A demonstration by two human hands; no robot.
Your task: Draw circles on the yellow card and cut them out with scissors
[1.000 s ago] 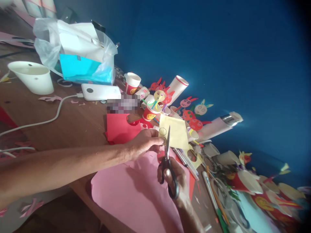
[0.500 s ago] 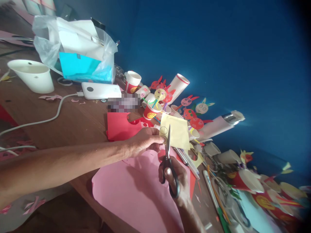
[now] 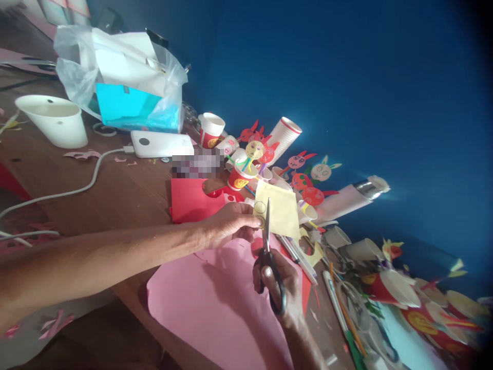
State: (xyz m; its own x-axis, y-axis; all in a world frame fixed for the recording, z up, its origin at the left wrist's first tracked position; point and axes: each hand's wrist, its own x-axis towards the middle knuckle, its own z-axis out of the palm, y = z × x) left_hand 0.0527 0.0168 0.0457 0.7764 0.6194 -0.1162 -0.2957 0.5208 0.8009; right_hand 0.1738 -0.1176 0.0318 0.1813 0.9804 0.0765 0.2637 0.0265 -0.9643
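Note:
My left hand [image 3: 235,222] pinches the left edge of a pale yellow sheet of paper [image 3: 283,210], thumb on top. Small circles are drawn on the sheet near that thumb. My right hand [image 3: 283,280] grips black-handled scissors [image 3: 267,234], fingers through the loops. The blades point away from me and lie at the sheet beside the drawn circles; how far apart they are is hard to make out. Beneath both hands lies a large pink sheet [image 3: 215,308]. Red paper [image 3: 192,201] with a rounded cut-out rests just beyond my left wrist.
Paper cups [image 3: 242,177] with paper animal faces stand along the blue wall. A white power bank [image 3: 162,144] with a cable, a white bin [image 3: 56,123] and a plastic bag [image 3: 134,77] are at the left. Pens, yellow scraps [image 3: 316,256] and more cups [image 3: 396,288] crowd the right.
Almost nothing differs. The whole view has shifted a few pixels to the right, and both hands keep the same hold on paper and scissors.

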